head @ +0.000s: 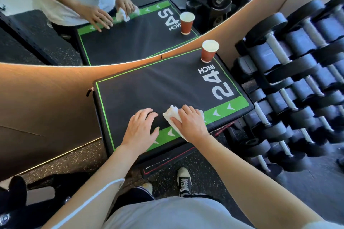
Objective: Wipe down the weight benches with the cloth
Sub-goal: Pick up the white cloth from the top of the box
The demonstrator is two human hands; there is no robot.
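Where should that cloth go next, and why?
Probably a push away from the body, toward the far edge. The right hand presses the white cloth at the near green strip of the padded box, the left hand rests flat beside it, and the paper cup occupies the far right corner.

A crumpled white cloth (172, 115) lies bunched on the near green-striped edge of the black padded bench (149, 87), marked "24 INCH" in white.
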